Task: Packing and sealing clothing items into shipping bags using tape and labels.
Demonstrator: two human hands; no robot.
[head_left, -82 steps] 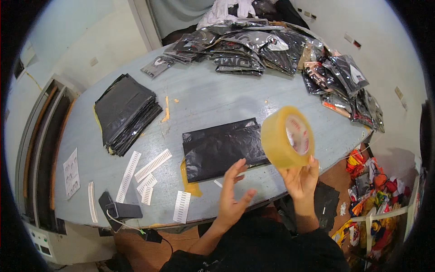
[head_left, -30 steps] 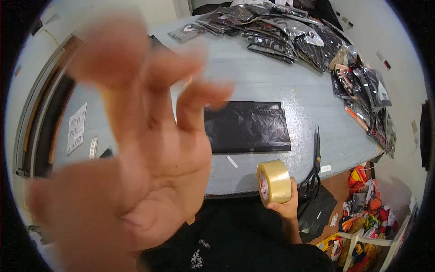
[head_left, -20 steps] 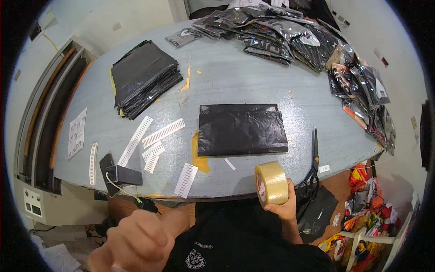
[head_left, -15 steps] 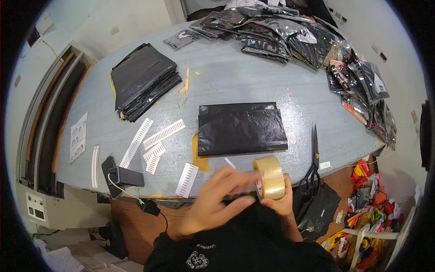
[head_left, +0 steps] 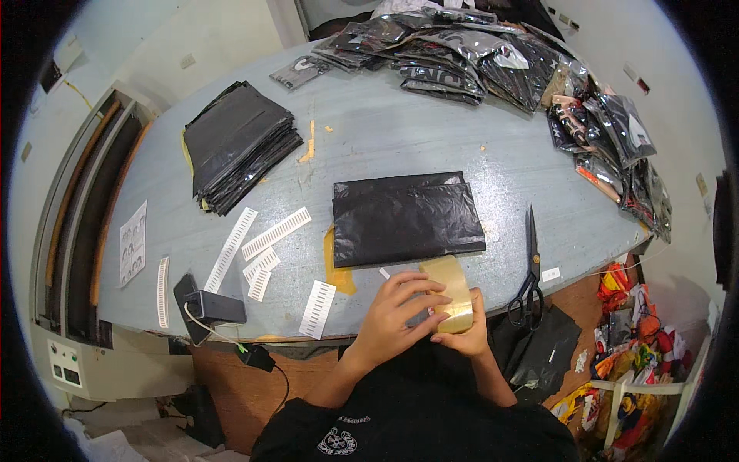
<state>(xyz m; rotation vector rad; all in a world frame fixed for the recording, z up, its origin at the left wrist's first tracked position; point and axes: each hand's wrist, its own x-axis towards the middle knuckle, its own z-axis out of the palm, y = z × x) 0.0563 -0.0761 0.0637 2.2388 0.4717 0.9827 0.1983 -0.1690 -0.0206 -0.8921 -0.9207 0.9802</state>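
A wide roll of clear yellowish packing tape (head_left: 454, 296) is held between both hands over the near edge of the table. My right hand (head_left: 471, 336) grips it from the right and below, the thumb up along its side. The curled fingers of my left hand (head_left: 396, 317) press on the roll's left side; the fingertips overlap its outer surface. Just beyond the hands lies a folded black plastic bag package (head_left: 408, 219), flat on the table. Right of the roll, black-handled scissors (head_left: 531, 281) lie with blades pointing away.
Stacked black plastic bags (head_left: 240, 142) stand at the back left of the table (head_left: 369, 138). Bagged garments (head_left: 500, 61) pile along the far and right edges. Label strips (head_left: 275, 232), a charger block (head_left: 218, 306) and a phone (head_left: 187, 289) lie front left. Colourful scraps (head_left: 639, 339) fill the lower right.
My left hand, blurred and raised before, now rests its fingers against the tape roll. The roll has turned and shifted slightly in my right hand. The view has shifted a little.
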